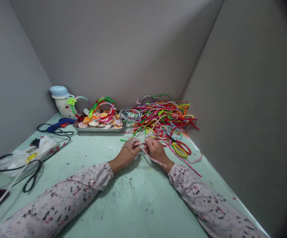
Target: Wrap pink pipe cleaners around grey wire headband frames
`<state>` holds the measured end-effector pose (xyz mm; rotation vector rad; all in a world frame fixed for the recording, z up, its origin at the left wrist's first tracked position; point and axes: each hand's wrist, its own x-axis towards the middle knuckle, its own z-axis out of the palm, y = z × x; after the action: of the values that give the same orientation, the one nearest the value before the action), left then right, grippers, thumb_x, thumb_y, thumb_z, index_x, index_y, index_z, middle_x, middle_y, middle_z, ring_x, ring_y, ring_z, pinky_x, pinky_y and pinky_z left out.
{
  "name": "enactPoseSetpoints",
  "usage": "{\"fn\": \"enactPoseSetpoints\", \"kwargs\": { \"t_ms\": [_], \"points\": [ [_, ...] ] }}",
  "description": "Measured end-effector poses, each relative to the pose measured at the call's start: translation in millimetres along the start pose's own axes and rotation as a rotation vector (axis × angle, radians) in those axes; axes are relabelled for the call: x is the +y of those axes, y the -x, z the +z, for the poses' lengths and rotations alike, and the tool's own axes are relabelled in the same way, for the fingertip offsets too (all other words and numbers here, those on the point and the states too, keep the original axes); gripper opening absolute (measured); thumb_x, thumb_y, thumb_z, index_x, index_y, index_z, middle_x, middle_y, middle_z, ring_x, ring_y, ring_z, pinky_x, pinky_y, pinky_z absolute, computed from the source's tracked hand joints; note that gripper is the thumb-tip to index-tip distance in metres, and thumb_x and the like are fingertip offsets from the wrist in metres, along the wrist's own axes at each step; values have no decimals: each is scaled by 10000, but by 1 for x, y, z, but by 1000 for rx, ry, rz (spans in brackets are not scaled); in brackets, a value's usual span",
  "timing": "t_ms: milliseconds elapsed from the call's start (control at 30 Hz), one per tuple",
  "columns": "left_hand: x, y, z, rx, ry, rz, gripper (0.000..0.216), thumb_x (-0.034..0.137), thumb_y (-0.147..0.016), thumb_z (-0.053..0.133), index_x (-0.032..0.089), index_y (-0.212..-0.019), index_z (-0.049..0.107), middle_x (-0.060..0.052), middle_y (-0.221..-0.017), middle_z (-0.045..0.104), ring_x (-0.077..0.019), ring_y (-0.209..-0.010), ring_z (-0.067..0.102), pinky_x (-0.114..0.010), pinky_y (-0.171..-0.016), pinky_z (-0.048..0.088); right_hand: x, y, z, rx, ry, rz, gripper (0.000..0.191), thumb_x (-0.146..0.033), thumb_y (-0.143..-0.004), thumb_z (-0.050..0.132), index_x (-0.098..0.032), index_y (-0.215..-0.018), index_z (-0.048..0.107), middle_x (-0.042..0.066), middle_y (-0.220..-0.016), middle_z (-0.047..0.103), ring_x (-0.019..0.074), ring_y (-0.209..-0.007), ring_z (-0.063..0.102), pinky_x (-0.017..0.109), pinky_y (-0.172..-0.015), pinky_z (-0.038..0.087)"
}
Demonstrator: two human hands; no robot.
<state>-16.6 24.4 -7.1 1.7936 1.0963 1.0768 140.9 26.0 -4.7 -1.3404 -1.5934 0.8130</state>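
Note:
My left hand (pixel 129 151) and my right hand (pixel 155 150) meet over the middle of the table, fingers closed. Between them they pinch a pale pink pipe cleaner (pixel 155 161), whose loose end hangs down toward my right wrist. A thin pale hoop seems to run between my fingers, its far side blending into the strands behind. Just beyond my right hand lie scissors (pixel 180 149) with red and yellow handles, partly under loose strands. Close past my fingertips begins a heap of coloured pipe cleaners (pixel 163 114).
A metal tray (pixel 98 130) holds shells, with several wrapped headbands (pixel 104 105) on top. Left of it stand a white cup (pixel 65 107) with a blue lid and a blue glue gun (pixel 59 125). Black cable (pixel 37 165) and a plastic bag (pixel 21 158) cover the left side. Wire hoops (pixel 130 114) lie behind.

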Motion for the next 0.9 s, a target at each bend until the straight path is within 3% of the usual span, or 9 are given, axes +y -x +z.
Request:
{"fn": "enactPoseSetpoints", "kwargs": {
  "t_ms": [300,667,900],
  "points": [
    [1,0,-1,93,-258,95,101,220,-803,493,174,-756,569,-20,-779,530,-159,-766,492,-262,-674,397,-1,1,2,-35,-42,-19,419,-424,-893,430,-175,-584,562,9,-516,560,136,-512,537,240,-523,407],
    [6,2,-3,134,-273,130,121,252,-827,505,167,-822,591,-30,-843,551,-158,-792,509,-269,-717,407,-8,2,0,-50,-33,23,418,-382,-899,420,-179,-567,572,11,-519,563,133,-510,533,236,-518,399],
    [8,4,-4,139,-229,104,118,263,-819,523,164,-811,586,-25,-815,564,-156,-769,514,-269,-706,398,-10,1,-1,-35,10,-66,425,-330,-901,402,-182,-536,561,5,-545,565,131,-558,536,236,-584,399]
  ]
}}
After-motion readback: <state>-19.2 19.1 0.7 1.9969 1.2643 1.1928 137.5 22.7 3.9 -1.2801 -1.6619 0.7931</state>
